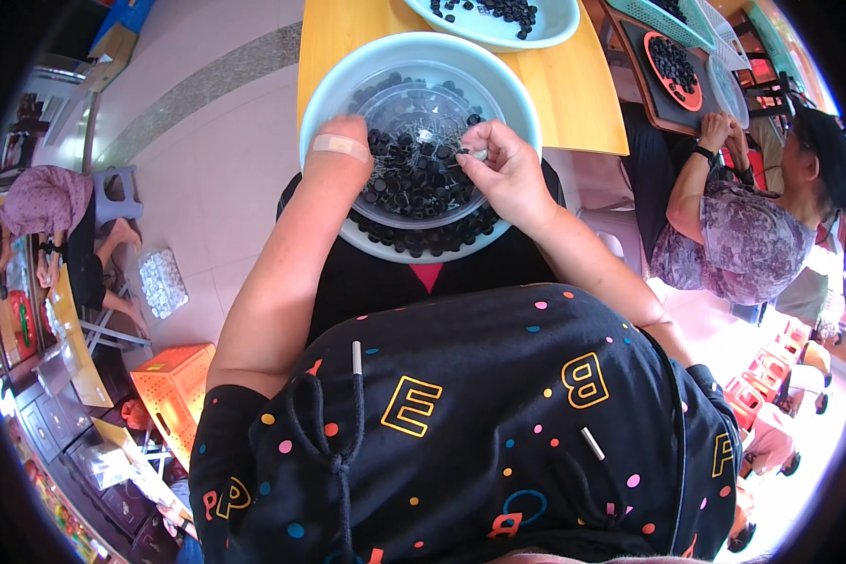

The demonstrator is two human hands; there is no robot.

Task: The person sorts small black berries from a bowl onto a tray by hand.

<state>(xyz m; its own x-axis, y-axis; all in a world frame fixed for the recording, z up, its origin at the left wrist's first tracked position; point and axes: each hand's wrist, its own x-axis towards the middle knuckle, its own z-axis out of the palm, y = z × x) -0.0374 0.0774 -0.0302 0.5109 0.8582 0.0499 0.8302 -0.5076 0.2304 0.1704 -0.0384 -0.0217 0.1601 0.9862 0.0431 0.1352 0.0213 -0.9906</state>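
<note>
A pale blue basin (pixel 517 70) sits against the yellow table's edge, over my lap. Inside it rests a clear plastic bowl (pixel 423 224) holding many small round black caps (pixel 414 183) and thin metal pins (pixel 414 132). More black caps lie in the basin below and around the bowl. My left hand (pixel 345 136), with a beige band across it, reaches down at the bowl's left side; its fingers are hidden. At the right side of the bowl, my right hand (pixel 509 174) pinches a small black piece, seemingly a cap (pixel 462 152), between thumb and forefinger.
Another pale blue basin (pixel 545 33) with black caps stands farther back on the yellow table (pixel 583 103). At right, a person (pixel 738 226) sits by an orange tray (pixel 650 80) of black pieces. An orange crate (pixel 174 381) and another person (pixel 52 211) are at left.
</note>
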